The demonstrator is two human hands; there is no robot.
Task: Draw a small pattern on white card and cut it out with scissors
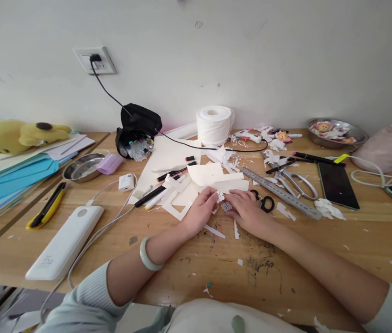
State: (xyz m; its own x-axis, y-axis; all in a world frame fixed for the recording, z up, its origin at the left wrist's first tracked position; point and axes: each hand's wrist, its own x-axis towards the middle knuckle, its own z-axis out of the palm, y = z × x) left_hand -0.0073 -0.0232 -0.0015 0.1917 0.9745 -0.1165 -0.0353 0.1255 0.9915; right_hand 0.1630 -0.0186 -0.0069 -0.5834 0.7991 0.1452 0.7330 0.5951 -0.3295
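Note:
Between thumb and fingers, my left hand (200, 209) pinches a small white paper cutout (220, 196) with black line drawing on it. Just below it is a second, greyer paper cutout (226, 206), held at its edge by the fingertips of my right hand (248, 210). The two pieces are close together over the table, and fingers hide parts of both. White paper sheets (213, 174) lie right behind my hands. Black-handled scissors (267, 203) rest beside my right hand, partly hidden by it.
A steel ruler (281, 193) and large metal scissors (298, 182) lie to the right, near a phone (338, 185). On the left are a white power bank (65, 243) with cables and a yellow utility knife (46, 207). A tissue roll (214, 127) stands behind.

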